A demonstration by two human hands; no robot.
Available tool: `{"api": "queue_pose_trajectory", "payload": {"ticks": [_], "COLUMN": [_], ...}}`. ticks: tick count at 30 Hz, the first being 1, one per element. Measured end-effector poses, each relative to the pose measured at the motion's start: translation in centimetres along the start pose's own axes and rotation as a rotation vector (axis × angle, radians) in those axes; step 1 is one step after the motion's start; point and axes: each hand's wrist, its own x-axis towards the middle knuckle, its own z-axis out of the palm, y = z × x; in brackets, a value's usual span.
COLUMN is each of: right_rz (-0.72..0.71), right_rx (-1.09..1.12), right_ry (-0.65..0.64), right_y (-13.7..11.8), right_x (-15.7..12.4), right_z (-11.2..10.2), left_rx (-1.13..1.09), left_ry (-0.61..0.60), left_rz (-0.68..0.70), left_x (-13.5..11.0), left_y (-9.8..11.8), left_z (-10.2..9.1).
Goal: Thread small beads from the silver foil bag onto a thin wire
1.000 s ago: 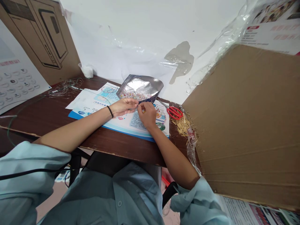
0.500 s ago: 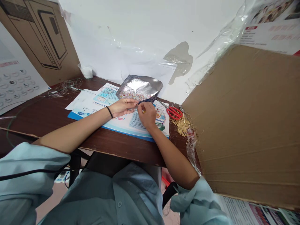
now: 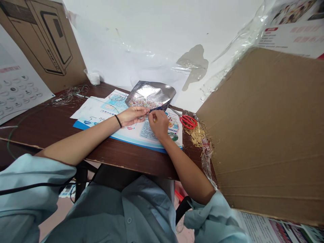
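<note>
My left hand (image 3: 133,116) and my right hand (image 3: 159,124) meet fingertip to fingertip over a printed sheet (image 3: 149,134). The thumb and index finger of each are pinched together. Whatever lies between them is too small to make out. Just behind my fingers lies an open silver foil bag (image 3: 157,91) with many small coloured beads (image 3: 145,103) inside. A thin line (image 3: 101,100) runs across the sheets on the left of my hands.
Red-handled scissors (image 3: 188,122) and a pile of thin gold sticks (image 3: 196,135) lie at the right. Tangled clear thread (image 3: 72,95) and a small white cup (image 3: 93,77) are at the left. Cardboard panels (image 3: 268,135) flank the brown table (image 3: 131,163).
</note>
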Motion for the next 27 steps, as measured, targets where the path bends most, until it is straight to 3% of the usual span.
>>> {"api": "queue_pose_trajectory", "payload": {"ticks": [27], "right_rz": [0.024], "right_rx": [-0.008], "right_ry": [-0.010], "right_y": [0.14], "right_x": [-0.03], "right_z": [0.08], "left_rx": [0.002], "left_ry": [-0.002], "left_rz": [0.017], "left_x": [0.19], "left_y": [-0.18], "left_z": [-0.11]}}
